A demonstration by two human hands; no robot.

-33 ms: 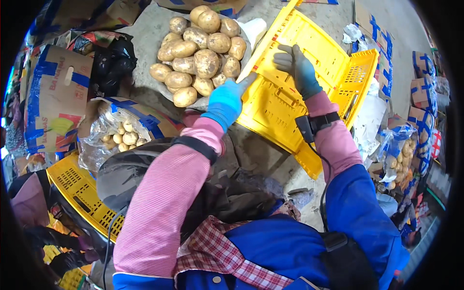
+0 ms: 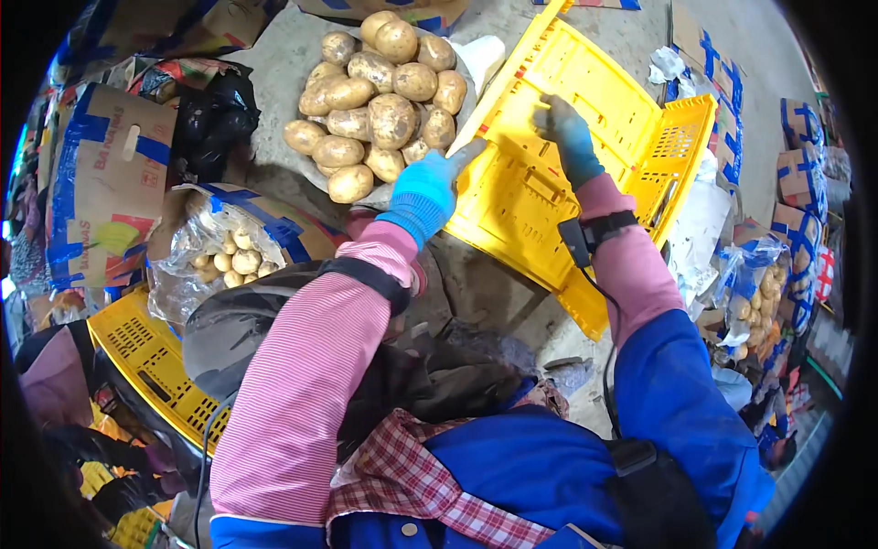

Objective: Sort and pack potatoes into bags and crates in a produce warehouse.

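Note:
A yellow folding plastic crate (image 2: 599, 75) lies tilted in front of me, its inside facing up. My left hand (image 2: 428, 188), in a blue knitted glove with grey fingers, holds the crate's left rim, one finger stretched along it. Over the inside of the crate hovers my right hand (image 2: 567, 137) in the same kind of glove; its fingers are apart, slightly blurred, and hold nothing. To the left of the crate, a heap of large, soil-marked potatoes (image 2: 370, 110) rests on a grey surface.
A cardboard box (image 2: 114, 183) with blue tape stands at the left. Nearer lies an opened, plastic-lined box of small potatoes (image 2: 242, 261). Another yellow crate (image 2: 151, 357) is by my left leg. At the right, a bag of potatoes (image 2: 764, 302) stands near more taped boxes (image 2: 797, 178).
My right hand has shifted slightly right and down over the crate, its fingers bending a little. The left hand has barely moved, staying at the rim.

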